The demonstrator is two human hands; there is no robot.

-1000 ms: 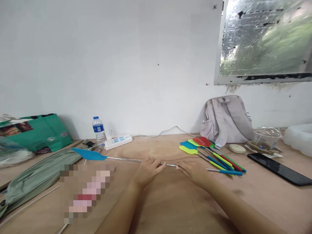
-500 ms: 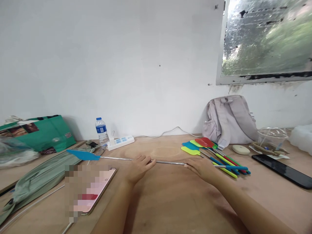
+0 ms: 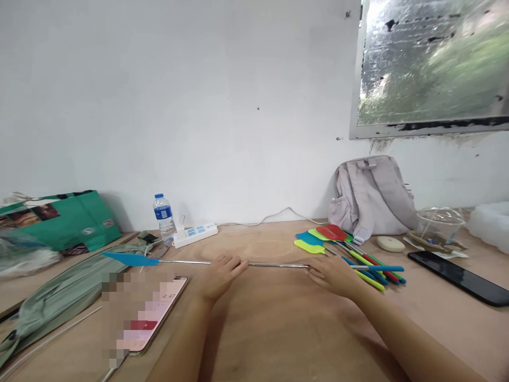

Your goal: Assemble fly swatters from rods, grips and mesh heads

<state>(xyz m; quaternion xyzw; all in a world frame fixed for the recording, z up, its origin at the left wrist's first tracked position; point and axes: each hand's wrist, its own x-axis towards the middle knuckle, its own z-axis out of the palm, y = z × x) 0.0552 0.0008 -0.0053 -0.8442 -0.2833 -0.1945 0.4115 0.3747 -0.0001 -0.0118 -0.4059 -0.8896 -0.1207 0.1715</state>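
A blue fly swatter (image 3: 133,259) with a long thin metal rod lies crosswise in front of me, its flat blue head at the left and its blue handle at the right. My left hand (image 3: 223,276) is closed around the rod left of centre. Further right, my right hand (image 3: 332,273) grips the same rod near the handle. Bare metal shows between the two hands. Just beyond my right hand lies a pile of fly swatters (image 3: 333,232) with red, yellow-green and blue heads, their handles pointing right; the held handle passes over them.
A pink-screened phone (image 3: 159,310) and a grey-green cloth bag (image 3: 66,286) lie at the left. Behind stand a water bottle (image 3: 163,215), a power strip (image 3: 195,235) and a green bag (image 3: 89,223). Rightward are a backpack (image 3: 374,196), a white case (image 3: 390,244) and a black phone (image 3: 457,277).
My hands have moved slightly apart along the rod, so more metal shows between them. The swatter's blue head sits a little further left. The view has shifted slightly.
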